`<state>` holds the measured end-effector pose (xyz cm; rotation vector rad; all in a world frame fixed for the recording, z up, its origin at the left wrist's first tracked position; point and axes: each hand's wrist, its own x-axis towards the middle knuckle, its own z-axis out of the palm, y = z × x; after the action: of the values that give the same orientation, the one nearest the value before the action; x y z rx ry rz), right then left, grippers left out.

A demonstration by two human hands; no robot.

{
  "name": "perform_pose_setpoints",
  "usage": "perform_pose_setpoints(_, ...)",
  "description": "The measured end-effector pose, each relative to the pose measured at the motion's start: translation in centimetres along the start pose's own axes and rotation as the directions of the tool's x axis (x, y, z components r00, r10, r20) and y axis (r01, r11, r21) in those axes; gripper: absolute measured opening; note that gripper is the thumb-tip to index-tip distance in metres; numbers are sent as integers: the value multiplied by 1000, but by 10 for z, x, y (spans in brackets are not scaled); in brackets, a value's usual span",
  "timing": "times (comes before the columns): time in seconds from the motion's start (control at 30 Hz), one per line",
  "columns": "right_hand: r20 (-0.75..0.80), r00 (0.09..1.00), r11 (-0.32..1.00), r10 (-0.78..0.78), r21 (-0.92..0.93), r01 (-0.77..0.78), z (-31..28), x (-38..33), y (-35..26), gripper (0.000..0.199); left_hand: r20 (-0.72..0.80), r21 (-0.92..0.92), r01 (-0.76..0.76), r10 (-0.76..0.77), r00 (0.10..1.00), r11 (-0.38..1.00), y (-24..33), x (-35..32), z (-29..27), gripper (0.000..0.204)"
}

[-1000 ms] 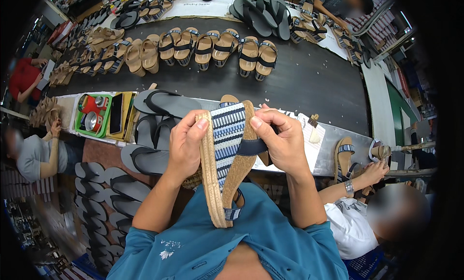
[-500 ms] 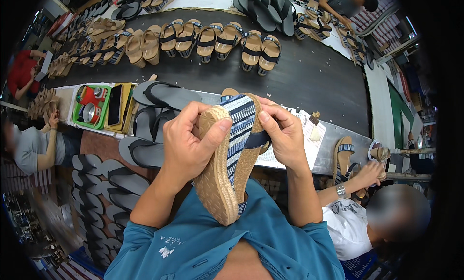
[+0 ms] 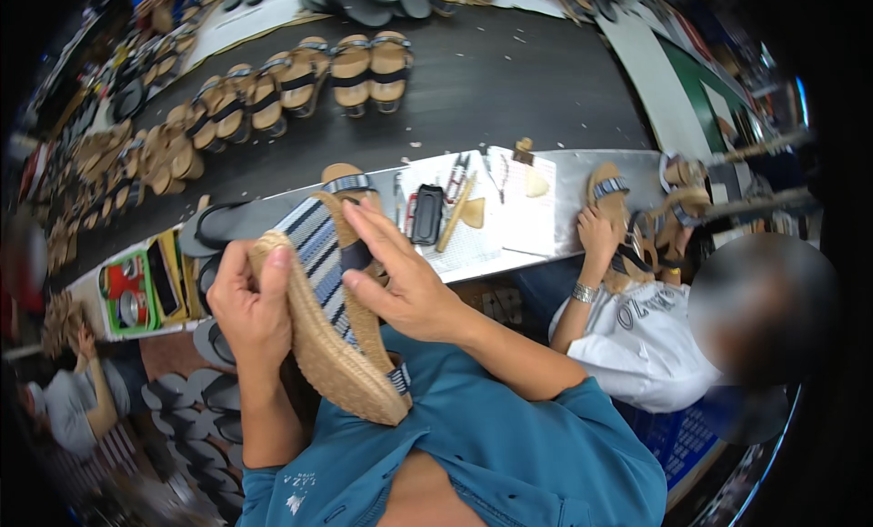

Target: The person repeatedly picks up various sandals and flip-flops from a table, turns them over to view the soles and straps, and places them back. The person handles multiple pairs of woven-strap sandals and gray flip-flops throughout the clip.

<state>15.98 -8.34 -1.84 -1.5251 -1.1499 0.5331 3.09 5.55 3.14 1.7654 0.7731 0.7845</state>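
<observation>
centrally, holding one woven sandal (image 3: 332, 345) upright-tilted against the chest, toe end up, heel end down by the blue shirt (image 3: 509, 454).

left hand (image 3: 250, 304): gripping the sandal's left rim, thumb lying over the braided edge, fingers wrapped behind; clamped on the sandal.

right hand (image 3: 400, 277): pressing on the sandal from the right, fingers spread and extended across the dark strap (image 3: 355, 254) and the blue-and-white striped insole (image 3: 318, 250); clamped on the sandal, palm against its side.

sandal: braided tan sole, striped footbed, small striped band at the heel end; sitting between both hands, above the lap, just in front of the workbench (image 3: 564, 177).

lying on the workbench, beyond the hands: black rectangular case (image 3: 427, 215), wooden stick-like tool (image 3: 455, 222), white sheets (image 3: 523, 213), another tan sandal with striped strap (image 3: 346, 180), black soles (image 3: 218, 222), green tray (image 3: 132, 291) at the left end.

working at the right: a seated person in a white top (image 3: 641, 341), one hand (image 3: 596, 231) resting on a sandal on the bench, bracelet on the wrist.

running behind the bench: dark belt (image 3: 509, 81) carrying rows of finished tan sandals (image 3: 364, 68).

lying on the floor at lower left: scattered black soles.
</observation>
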Motion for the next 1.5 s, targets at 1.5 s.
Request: perform_pose_setpoints(1.5, -427, 903, 763, 35, -573, -301, 3, -121, 191, 16, 27, -101, 135, -132, 991, 986, -30, -1, -2, 29)
